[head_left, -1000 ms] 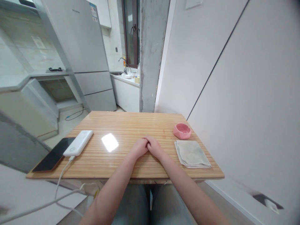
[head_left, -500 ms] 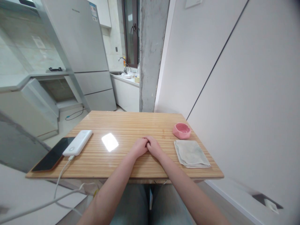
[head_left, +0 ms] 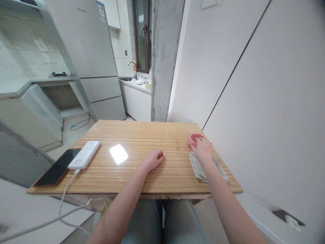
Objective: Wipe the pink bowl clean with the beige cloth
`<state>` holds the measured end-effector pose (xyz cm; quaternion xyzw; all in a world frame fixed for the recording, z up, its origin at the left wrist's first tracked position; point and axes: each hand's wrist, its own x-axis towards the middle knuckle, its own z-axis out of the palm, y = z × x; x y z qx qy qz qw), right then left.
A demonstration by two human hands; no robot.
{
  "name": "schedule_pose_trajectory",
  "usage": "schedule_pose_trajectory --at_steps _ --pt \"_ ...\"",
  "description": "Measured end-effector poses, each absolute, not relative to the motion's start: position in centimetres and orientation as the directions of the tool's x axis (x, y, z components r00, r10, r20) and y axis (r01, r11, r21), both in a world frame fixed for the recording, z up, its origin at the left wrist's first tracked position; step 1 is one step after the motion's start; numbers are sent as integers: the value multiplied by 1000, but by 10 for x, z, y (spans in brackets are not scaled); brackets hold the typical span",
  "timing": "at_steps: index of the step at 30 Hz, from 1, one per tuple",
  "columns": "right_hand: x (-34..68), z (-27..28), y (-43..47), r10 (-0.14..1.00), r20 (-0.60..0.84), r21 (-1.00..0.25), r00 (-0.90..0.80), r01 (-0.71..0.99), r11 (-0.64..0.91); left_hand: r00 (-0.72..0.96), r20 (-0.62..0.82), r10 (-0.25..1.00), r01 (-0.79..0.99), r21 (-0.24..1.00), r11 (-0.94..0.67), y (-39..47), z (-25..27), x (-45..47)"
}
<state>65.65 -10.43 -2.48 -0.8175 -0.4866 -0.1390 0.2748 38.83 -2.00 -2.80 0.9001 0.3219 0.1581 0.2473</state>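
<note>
My right hand (head_left: 203, 149) reaches over the near right side of a pink faceted ashtray (head_left: 191, 139) on the right of the table. Its fingers are spread at the rim and bowl; whether they press on it is hard to tell. Beneath that wrist lies a folded grey cloth (head_left: 196, 168), partly covered by the forearm. My left hand (head_left: 153, 160) rests on the middle of the wooden table (head_left: 142, 135), its fingers curled closed with nothing visible in them.
A white power bank (head_left: 85, 154) with a plugged-in white cable (head_left: 65, 189) lies partly on a dark phone (head_left: 57, 169) at the table's left. A white wall (head_left: 266, 101) runs close along the right side. A fridge (head_left: 86, 44) stands beyond the table.
My hands were clasped together at the middle of the table. The right one has moved away to the right, onto the ashtray; the left has stayed in place, curled.
</note>
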Motion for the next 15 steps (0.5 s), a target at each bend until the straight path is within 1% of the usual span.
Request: schedule_pose_trajectory --at_steps 1,3,6,10,12,15 --pt "666 -29 -107 733 479 -266 483 875 -404 744 123 657 500 549 -669 -20 -28 388" --pt "678 -39 -109 776 455 -200 437 899 -389 746 129 653 493 553 -672 -19 -28 388" --pt "686 -47 -107 820 442 -168 363 932 -321 746 131 652 488 559 -671 -19 -28 389" --pt "672 -42 -98 842 456 -188 290 956 -227 737 121 665 502 561 -658 -19 -28 389" --pt "651 -34 -89 838 496 -215 226 967 -133 742 132 657 492 558 -668 -19 -28 389" --pt "601 -16 -67 836 539 -263 103 963 51 748 139 648 485 551 -679 -20 -30 389"
